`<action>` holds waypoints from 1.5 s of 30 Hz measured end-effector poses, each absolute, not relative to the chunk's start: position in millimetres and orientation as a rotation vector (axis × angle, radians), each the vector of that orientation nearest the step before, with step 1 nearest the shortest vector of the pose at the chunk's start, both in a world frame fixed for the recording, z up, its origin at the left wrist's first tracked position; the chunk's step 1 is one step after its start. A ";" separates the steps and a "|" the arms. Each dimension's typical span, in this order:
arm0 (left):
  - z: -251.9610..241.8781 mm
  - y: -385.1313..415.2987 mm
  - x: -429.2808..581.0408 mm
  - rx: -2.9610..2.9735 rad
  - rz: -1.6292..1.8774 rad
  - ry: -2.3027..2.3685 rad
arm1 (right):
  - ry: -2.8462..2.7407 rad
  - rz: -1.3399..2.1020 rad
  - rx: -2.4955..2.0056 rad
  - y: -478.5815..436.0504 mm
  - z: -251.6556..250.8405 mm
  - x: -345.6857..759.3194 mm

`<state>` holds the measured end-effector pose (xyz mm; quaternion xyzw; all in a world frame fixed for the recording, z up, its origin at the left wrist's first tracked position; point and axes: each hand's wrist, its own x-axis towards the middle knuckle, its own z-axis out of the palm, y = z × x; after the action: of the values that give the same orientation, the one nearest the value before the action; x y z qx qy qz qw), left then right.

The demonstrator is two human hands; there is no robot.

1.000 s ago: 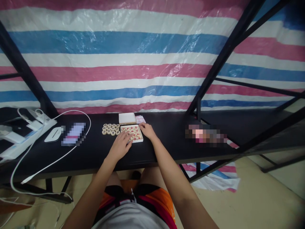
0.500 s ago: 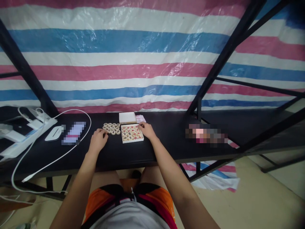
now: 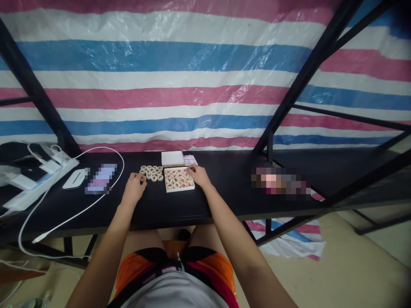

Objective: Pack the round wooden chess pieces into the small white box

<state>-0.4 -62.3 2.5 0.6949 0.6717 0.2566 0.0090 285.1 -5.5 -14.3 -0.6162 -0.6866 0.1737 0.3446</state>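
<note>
A shallow white box (image 3: 180, 190) lies on the black table, filled with round Chinese chess pieces (image 3: 176, 179) marked in red and black. My right hand (image 3: 198, 176) grips the box at its far right corner, fingers bent over the rim. To the left of the box, several loose chess pieces (image 3: 154, 174) lie in close rows, their marks dark. My left hand (image 3: 135, 186) is at the left end of these rows, thumb and fingers closed around a pale piece that is partly hidden by them.
Behind the box sits its white lid (image 3: 172, 158), beside a pink and white paper (image 3: 191, 160). Farther left are a blurred-out phone (image 3: 102, 179), a white device (image 3: 74, 179), a power strip (image 3: 41, 184) and a looping white cable (image 3: 123, 164). Black frame bars (image 3: 289, 102) flank the table.
My left hand has closed in slightly at the end piece of the loose rows. My right hand stays at the box corner. The whole view has shifted a little.
</note>
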 end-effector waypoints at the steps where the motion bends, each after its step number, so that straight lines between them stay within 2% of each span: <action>1: 2.9 -63.0 -0.4 2.174 0.790 2.107 | -1.782 0.453 -1.598 -5.8 -14.0 285.0; 4: 5.1 -66.5 -1.2 2.200 0.758 2.125 | -1.778 0.460 -1.594 -6.2 -13.3 285.0; 7: 11.1 -71.6 4.4 2.189 0.893 2.044 | -1.780 0.464 -1.593 -5.4 -13.4 285.6; 11: 21.9 -77.0 41.2 2.348 1.152 1.542 | -1.787 0.476 -1.581 -3.8 -14.4 286.3; 13: 24.3 -77.2 69.1 2.480 1.067 1.349 | -1.789 0.472 -1.574 -3.3 -15.0 286.6; 18: 19.1 -74.7 114.7 2.789 0.694 1.312 | -1.798 0.464 -1.560 -3.4 -15.5 286.7; 29: 19.0 -85.5 109.5 2.848 0.758 1.163 | -1.797 0.471 -1.559 -4.6 -13.0 286.3; 34: 28.3 -70.3 78.1 2.704 0.836 1.338 | -1.790 0.464 -1.587 -4.8 -12.7 285.8; 42: 13.5 -50.7 2.0 2.142 1.024 2.163 | -1.766 0.439 -1.655 -4.7 -12.6 285.2; 45: 9.5 -53.6 4.8 2.080 0.922 2.207 | -1.732 0.440 -1.661 -4.8 -12.5 284.8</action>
<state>4.8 -53.6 9.5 0.6561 0.6962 0.2909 -0.0142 284.8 -4.8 -12.5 -0.6392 -0.6668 0.1695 0.3437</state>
